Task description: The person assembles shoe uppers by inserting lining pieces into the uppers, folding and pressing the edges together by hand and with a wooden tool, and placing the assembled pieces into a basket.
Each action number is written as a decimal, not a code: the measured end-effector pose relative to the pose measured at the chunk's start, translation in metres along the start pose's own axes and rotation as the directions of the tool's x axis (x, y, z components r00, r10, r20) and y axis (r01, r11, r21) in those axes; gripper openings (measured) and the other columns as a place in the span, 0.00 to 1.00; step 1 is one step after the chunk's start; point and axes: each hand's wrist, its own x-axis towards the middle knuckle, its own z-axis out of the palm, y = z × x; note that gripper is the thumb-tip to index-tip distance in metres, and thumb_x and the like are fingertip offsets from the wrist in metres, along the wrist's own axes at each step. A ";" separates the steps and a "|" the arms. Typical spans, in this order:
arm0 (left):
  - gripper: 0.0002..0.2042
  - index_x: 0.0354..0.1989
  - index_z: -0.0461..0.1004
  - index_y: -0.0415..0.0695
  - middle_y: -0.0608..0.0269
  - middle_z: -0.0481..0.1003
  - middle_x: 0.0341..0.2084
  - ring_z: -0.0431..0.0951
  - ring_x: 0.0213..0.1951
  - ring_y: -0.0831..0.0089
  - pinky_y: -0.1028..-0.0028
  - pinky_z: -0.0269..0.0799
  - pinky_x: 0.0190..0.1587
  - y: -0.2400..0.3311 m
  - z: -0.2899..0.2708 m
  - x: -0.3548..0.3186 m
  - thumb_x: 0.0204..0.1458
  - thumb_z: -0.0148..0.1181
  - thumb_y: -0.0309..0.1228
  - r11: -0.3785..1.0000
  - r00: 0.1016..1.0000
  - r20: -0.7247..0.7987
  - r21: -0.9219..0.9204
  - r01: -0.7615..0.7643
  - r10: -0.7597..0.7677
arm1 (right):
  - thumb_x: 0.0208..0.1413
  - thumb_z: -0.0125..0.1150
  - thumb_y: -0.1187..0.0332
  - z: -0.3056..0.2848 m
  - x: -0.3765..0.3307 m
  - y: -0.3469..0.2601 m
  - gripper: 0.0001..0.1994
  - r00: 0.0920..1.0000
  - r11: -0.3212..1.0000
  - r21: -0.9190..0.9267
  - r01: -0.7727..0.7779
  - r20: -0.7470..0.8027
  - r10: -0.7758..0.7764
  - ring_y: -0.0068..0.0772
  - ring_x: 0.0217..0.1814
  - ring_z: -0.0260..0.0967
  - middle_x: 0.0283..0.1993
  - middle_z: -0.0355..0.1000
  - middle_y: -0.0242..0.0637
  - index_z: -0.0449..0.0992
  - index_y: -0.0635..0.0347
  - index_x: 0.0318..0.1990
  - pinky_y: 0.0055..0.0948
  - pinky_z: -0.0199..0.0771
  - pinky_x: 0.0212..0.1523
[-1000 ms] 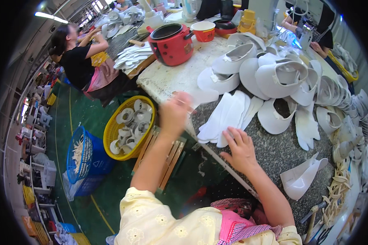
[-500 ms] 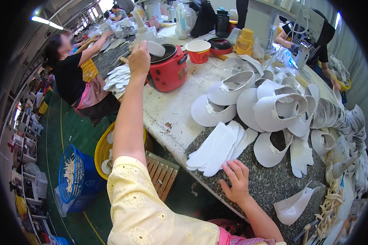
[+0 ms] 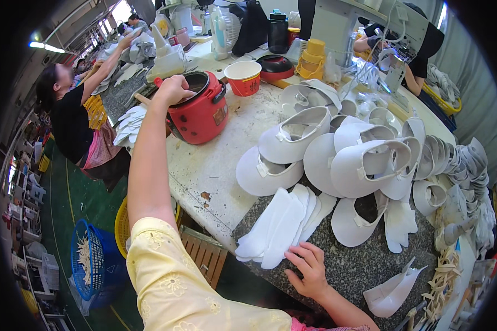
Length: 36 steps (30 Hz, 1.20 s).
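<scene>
We can't tell L hand (image 3: 174,92) grip at red pot (image 3: 201,120), tabletop (image 3: 218,190) L edge. R hand (image 3: 310,272) splayed nr white pcs (image 3: 281,226); tub (image 3: 244,86) lettered.

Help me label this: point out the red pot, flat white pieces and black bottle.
Red pot (image 3: 202,117), head view: side.
Flat white pieces (image 3: 284,227), head view: upper face.
Black bottle (image 3: 278,36), head view: body.

I note dark printing (image 3: 252,86) on the side of 1 red tub (image 3: 238,86) and a small label (image 3: 221,115) on 1 red pot (image 3: 203,120); I cannot make out the label's wording.
</scene>
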 end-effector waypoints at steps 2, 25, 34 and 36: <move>0.10 0.23 0.76 0.43 0.53 0.75 0.27 0.75 0.34 0.59 0.69 0.69 0.39 0.001 0.006 0.013 0.33 0.66 0.35 0.978 0.993 0.085 0.201 0.061 -0.079 | 0.33 0.62 0.71 0.002 0.000 0.001 0.22 1.000 1.000 0.021 -0.014 0.006 0.013 0.42 0.51 0.57 0.46 0.65 0.36 0.70 0.57 0.43 0.38 0.56 0.48; 0.08 0.22 0.78 0.51 0.57 0.75 0.23 0.75 0.28 0.65 0.71 0.69 0.36 -0.013 0.015 0.016 0.35 0.62 0.39 0.991 0.991 0.043 0.047 0.128 -0.130 | 0.32 0.60 0.76 0.001 0.003 0.003 0.20 0.996 0.996 0.090 -0.014 -0.087 0.022 0.41 0.47 0.59 0.43 0.65 0.37 0.71 0.58 0.40 0.36 0.58 0.47; 0.06 0.22 0.70 0.44 0.65 0.73 0.16 0.64 0.10 0.82 0.85 0.53 0.10 -0.032 0.008 -0.059 0.44 0.57 0.31 0.051 0.626 0.137 -0.961 0.273 -0.768 | 0.33 0.57 0.77 0.000 0.001 -0.002 0.17 0.964 0.995 0.005 0.102 -0.248 -0.098 0.42 0.44 0.60 0.40 0.65 0.39 0.72 0.59 0.37 0.36 0.58 0.45; 0.05 0.24 0.70 0.44 0.66 0.72 0.16 0.64 0.11 0.82 0.85 0.53 0.12 -0.047 0.010 -0.075 0.45 0.55 0.32 -0.057 0.629 0.211 -0.965 0.256 -0.748 | 0.34 0.56 0.77 0.002 -0.001 -0.003 0.16 0.958 0.993 0.010 0.120 -0.264 -0.113 0.42 0.44 0.61 0.40 0.65 0.39 0.72 0.59 0.37 0.35 0.59 0.45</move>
